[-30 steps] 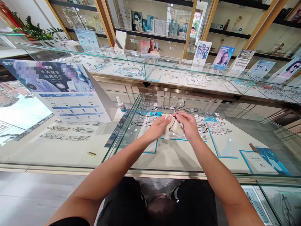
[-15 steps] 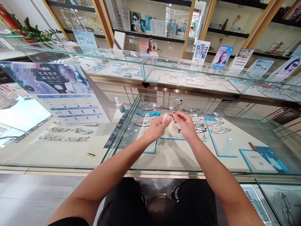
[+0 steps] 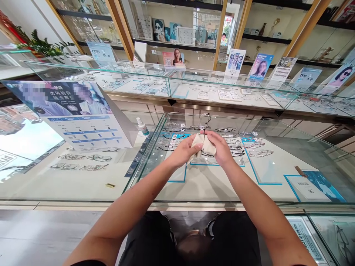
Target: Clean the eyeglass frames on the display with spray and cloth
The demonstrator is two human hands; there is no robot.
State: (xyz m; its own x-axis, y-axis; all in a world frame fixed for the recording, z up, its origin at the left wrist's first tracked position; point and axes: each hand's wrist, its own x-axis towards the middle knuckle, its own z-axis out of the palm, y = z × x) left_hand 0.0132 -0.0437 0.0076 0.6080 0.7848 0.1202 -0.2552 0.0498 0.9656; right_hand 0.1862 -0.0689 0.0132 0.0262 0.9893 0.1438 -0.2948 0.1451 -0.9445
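Above the glass display counter [image 3: 210, 192] both my hands meet around a pair of thin dark-framed glasses [image 3: 204, 121] and a beige cleaning cloth [image 3: 205, 145]. My left hand [image 3: 185, 149] pinches the cloth from the left. My right hand [image 3: 221, 147] grips the cloth and the glasses from the right. One lens sticks up above my fingers; the other lens is hidden inside the cloth.
A small spray bottle [image 3: 142, 126] stands on the glass to the left, beside a tilted advertising board [image 3: 83, 122]. Rows of eyeglasses [image 3: 249, 151] lie inside the case below. A second glass counter [image 3: 222, 92] with upright leaflets runs behind.
The glasses have turned so the free lens stands more upright. My right hand has closed further over the cloth, bunching it between both hands.
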